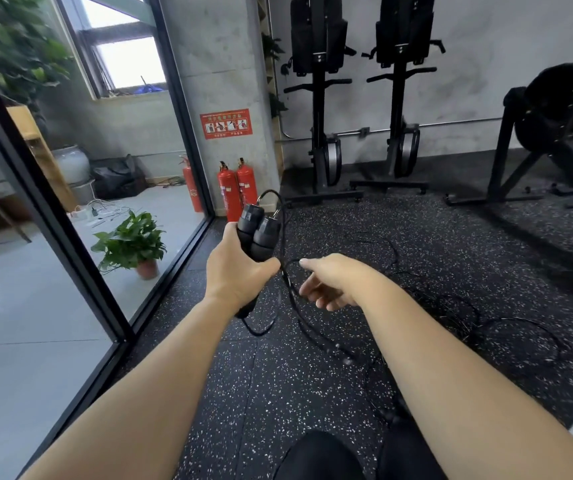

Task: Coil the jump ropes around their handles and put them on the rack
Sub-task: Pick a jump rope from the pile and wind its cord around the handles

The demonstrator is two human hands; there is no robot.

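My left hand (pixel 240 271) grips two black jump rope handles (pixel 259 230) side by side, held upright in front of me. Their black rope (pixel 290 289) loops out of the handle tops and hangs down between my hands toward the floor. My right hand (pixel 330 282) is just right of the rope, fingers loosely curled around the strand, thumb stretched out above it. More black rope (pixel 506 327) lies in loose loops on the speckled rubber floor (pixel 312 375) to the right. No rack for the ropes is visible.
A glass wall with a black frame (pixel 105 271) runs along the left; a potted plant (pixel 132 244) sits behind it. Two red fire extinguishers (pixel 238 188) stand by the concrete pillar. Black gym machines (pixel 323 133) line the back wall, with another machine (pixel 555 133) at right.
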